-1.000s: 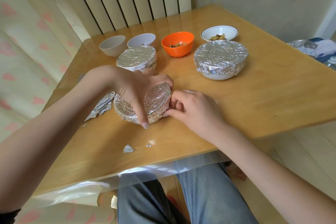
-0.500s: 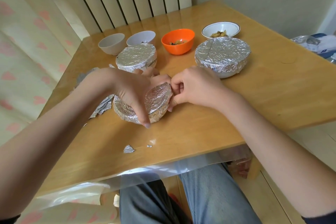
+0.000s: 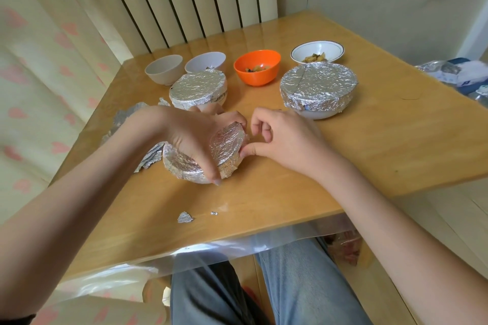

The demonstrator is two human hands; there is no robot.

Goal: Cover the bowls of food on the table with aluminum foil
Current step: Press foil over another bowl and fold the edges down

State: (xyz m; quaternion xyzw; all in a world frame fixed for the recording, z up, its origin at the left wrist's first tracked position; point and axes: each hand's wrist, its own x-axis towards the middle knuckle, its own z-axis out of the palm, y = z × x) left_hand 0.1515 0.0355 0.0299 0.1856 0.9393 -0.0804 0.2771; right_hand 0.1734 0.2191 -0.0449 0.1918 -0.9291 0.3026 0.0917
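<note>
Foil point(image 3: 227, 144) wraps the near bowl point(image 3: 184, 169) at mid-counter point(image 3: 369, 145), where the left hand point(image 3: 194, 137) clamps over its top to steady it while the right hand point(image 3: 280, 137), grip narrowed to a pinch, crimps the rim edge tight

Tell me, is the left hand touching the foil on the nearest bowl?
Touching. The head view shows the left hand lying across the foil-covered bowl, its fingers curled over the rim, thumb pressed against the near side.
</note>
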